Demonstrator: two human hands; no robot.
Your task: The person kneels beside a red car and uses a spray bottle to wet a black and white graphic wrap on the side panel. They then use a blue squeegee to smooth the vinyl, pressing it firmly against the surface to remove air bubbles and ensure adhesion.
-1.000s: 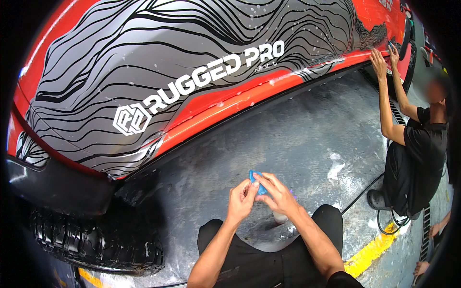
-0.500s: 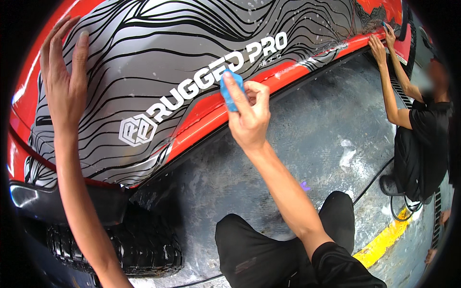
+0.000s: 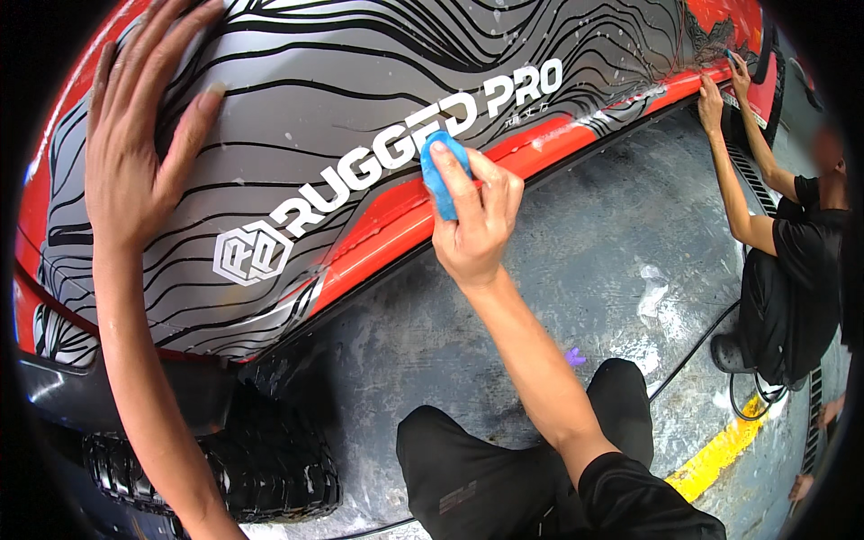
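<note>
Nearest the camera, the person's own legs in black trousers (image 3: 504,477) fold over a wet, mottled grey concrete floor (image 3: 576,261), where a painted yellow line (image 3: 720,454) runs off to the lower right and a thin black cable (image 3: 693,346) trails across the damp patches. To the lower left sits a black knobbly off-road tyre (image 3: 225,468) under a dark wheel-arch trim. Above it rises the side of a vehicle, a glossy red body panel (image 3: 396,216) covered by a silver-grey vinyl wrap with black wavy contour lines and white lettering (image 3: 315,117), beaded with water drops. The right hand (image 3: 472,216) reaches up to the lower edge of the wrap, its fingers (image 3: 450,175) clamped together on a small blue squeegee block (image 3: 441,171), which is pressed against the panel just where silver film meets the red strip. The left hand (image 3: 148,135) lies flat on the wrap higher up and to the left, fingers spread apart and holding nothing, the palm against the film. Farther along the same panel, at the upper right, another person in black clothing (image 3: 801,270) crouches on the floor with both arms stretched up to the red edge of the bodywork; what those hands hold is too small to tell.
</note>
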